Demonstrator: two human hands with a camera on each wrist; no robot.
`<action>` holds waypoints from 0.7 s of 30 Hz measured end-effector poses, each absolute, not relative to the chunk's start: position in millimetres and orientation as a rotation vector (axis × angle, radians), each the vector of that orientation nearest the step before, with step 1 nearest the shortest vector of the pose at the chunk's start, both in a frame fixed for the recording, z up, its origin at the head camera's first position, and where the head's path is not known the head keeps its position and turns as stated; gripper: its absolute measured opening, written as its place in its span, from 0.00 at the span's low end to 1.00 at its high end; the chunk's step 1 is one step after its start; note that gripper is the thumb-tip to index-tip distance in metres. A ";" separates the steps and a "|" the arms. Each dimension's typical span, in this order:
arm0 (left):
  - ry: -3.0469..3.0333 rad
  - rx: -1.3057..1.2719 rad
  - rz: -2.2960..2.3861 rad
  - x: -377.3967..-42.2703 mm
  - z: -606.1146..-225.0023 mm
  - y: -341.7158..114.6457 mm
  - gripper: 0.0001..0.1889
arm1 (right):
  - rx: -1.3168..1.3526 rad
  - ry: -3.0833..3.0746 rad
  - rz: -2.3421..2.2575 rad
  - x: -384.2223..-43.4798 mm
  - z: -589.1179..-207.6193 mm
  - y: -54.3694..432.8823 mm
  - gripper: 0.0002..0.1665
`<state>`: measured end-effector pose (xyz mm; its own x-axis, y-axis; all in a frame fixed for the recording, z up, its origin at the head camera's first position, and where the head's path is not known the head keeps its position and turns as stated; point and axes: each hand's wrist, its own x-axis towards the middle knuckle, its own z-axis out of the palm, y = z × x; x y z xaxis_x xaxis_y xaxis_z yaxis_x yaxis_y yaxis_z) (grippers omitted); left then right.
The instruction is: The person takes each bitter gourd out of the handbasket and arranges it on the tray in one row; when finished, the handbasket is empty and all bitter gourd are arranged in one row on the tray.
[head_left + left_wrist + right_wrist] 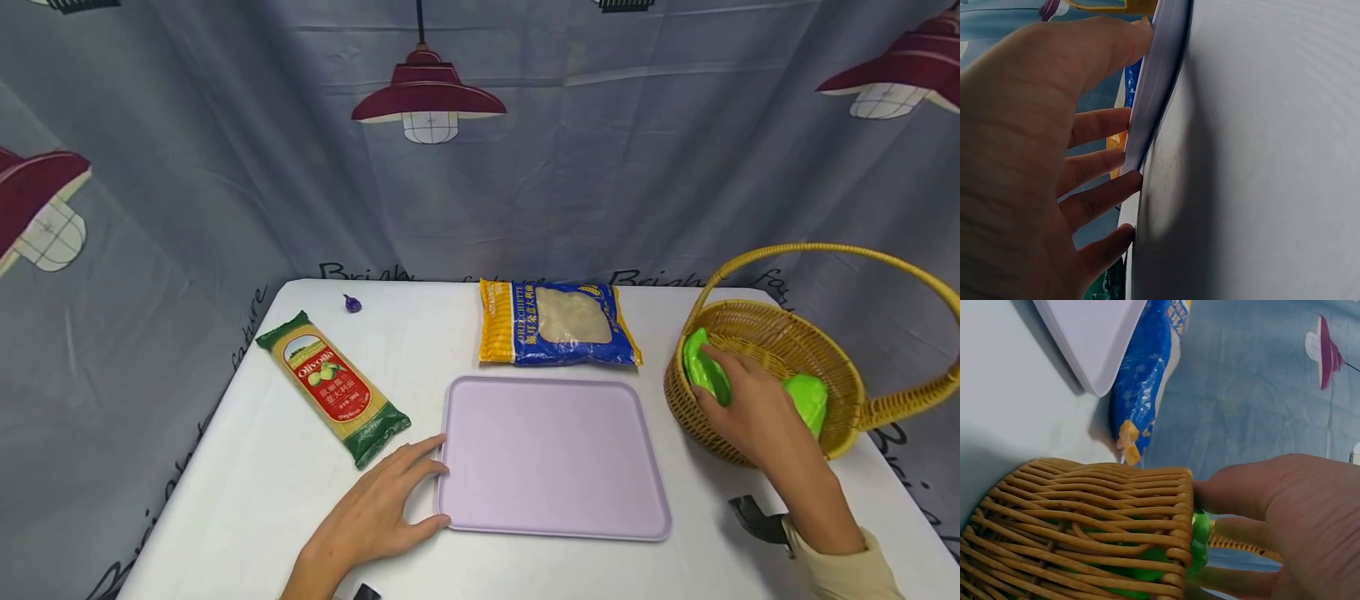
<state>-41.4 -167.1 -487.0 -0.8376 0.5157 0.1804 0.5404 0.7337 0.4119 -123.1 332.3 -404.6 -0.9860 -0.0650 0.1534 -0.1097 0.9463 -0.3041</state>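
Observation:
My right hand (750, 408) reaches into the wicker basket (682, 404) at the right and grips a glossy green bell pepper (705, 367) by the near rim. A second bright green item (808, 402) lies deeper in the basket, partly behind my wrist. In the right wrist view the weave hides most of the pepper (1199, 542). At the left edge of a pale purple tray (553, 458), my left hand (375, 504) rests with fingers spread, thumb and fingertips touching the rim. The left wrist view shows those fingers along the tray's side (1159, 81).
Left of the tray lies a green-ended spaghetti packet (330, 387), slanted. A blue and yellow orecchiette bag (562, 325) is behind the tray. One small dark purple object (352, 304) sits near the back edge. The basket's tall handle (825, 247) arches over its opening.

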 end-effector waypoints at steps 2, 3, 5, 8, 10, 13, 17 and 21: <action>-2.860 -0.880 -0.709 -41.2 -489.0 -167.3 0.27 | 0.131 -2.956 0.475 -122.5 -403.4 332.4 0.42; -2.855 -0.882 -0.711 -41.1 -489.9 -167.4 0.27 | 0.129 -2.953 0.472 -122.0 -402.5 332.5 0.42; -2.854 -0.879 -0.710 -40.9 -491.1 -167.7 0.27 | 0.116 -2.954 0.466 -120.7 -401.0 332.5 0.43; -2.866 -0.866 -0.707 -40.7 -491.9 -168.3 0.27 | 0.103 -2.946 0.457 -119.5 -398.5 332.0 0.42; -2.871 -0.860 -0.709 -40.7 -491.8 -168.8 0.27 | 0.097 -2.949 0.453 -118.9 -397.0 331.4 0.42; -2.869 -0.859 -0.713 -40.9 -491.1 -169.4 0.27 | 0.097 -2.957 0.444 -117.7 -395.1 330.3 0.44; -2.859 -0.863 -0.723 -41.7 -490.3 -170.1 0.27 | 0.097 -2.973 0.429 -114.6 -393.2 329.6 0.47; -2.849 -0.876 -0.722 -42.8 -490.9 -170.4 0.27 | 0.081 -2.963 0.426 -109.7 -389.7 328.6 0.49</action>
